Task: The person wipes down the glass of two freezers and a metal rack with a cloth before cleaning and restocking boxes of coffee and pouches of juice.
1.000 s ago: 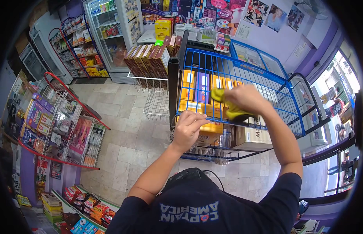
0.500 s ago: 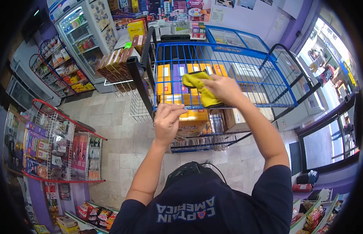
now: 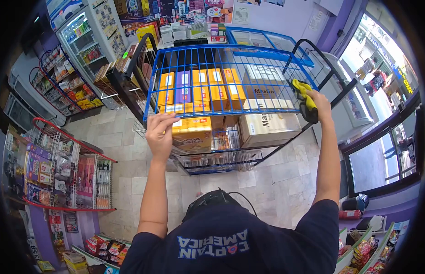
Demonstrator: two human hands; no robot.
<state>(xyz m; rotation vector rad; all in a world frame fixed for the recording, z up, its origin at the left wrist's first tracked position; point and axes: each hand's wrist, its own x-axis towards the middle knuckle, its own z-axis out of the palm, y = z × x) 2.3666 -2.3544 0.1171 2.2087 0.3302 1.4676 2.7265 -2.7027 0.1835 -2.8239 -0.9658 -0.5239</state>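
Note:
A blue wire rack [image 3: 221, 112] stands in front of me, its top shelf a bare grid. My left hand [image 3: 159, 137] rests on the front rim near its left corner, fingers curled over the blue wire. At the right end, my right hand [image 3: 320, 105] grips a yellow cloth [image 3: 305, 93] with dark edges, which lies against the shelf's right part. Below the grid sit yellow boxes [image 3: 201, 89], a purple box [image 3: 182, 89] and pale Maxim boxes [image 3: 271, 125]. The fingertips of my right hand are partly covered by the cloth.
A black post [image 3: 123, 93] rises at the rack's left end. Behind stands a blue-rimmed chest freezer [image 3: 267, 39]. A red-edged wire rack [image 3: 68, 169] holds goods at left. A glass-door fridge [image 3: 87, 45] is at back left. Snack packs [image 3: 105, 249] lie low near me.
My right hand has carried the yellow cloth from the middle of the top shelf to its right end. My left hand stays at the front left rim while the view has shifted right.

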